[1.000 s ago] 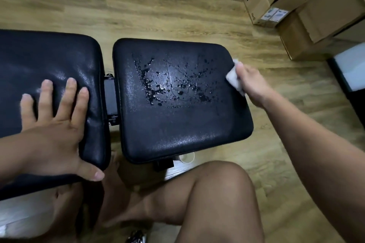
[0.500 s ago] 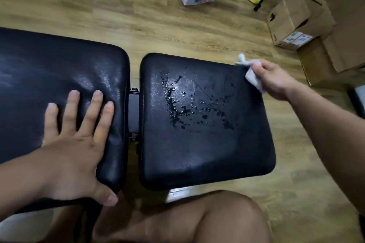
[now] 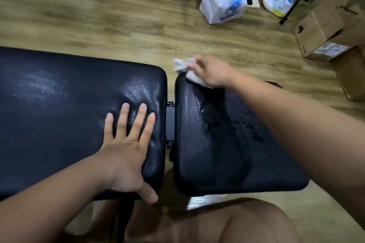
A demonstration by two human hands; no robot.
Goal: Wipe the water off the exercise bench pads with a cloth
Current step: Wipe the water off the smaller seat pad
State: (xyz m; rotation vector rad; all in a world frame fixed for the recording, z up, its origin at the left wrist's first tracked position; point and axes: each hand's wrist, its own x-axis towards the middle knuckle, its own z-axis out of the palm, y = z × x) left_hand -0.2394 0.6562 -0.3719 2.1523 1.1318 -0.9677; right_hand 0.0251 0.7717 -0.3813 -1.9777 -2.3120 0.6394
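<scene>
My right hand (image 3: 210,71), pinching the cloth (image 3: 183,67), has swept to the seat pad (image 3: 217,154)'s far corner. Droplets (image 3: 203,120) remain to wipe; my left hand (image 3: 126,144) stays flat, fingers spread.

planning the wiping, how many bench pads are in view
2: the larger pad on the left, under the left hand; the wet pad on the right, cloth at its far corner.
</scene>
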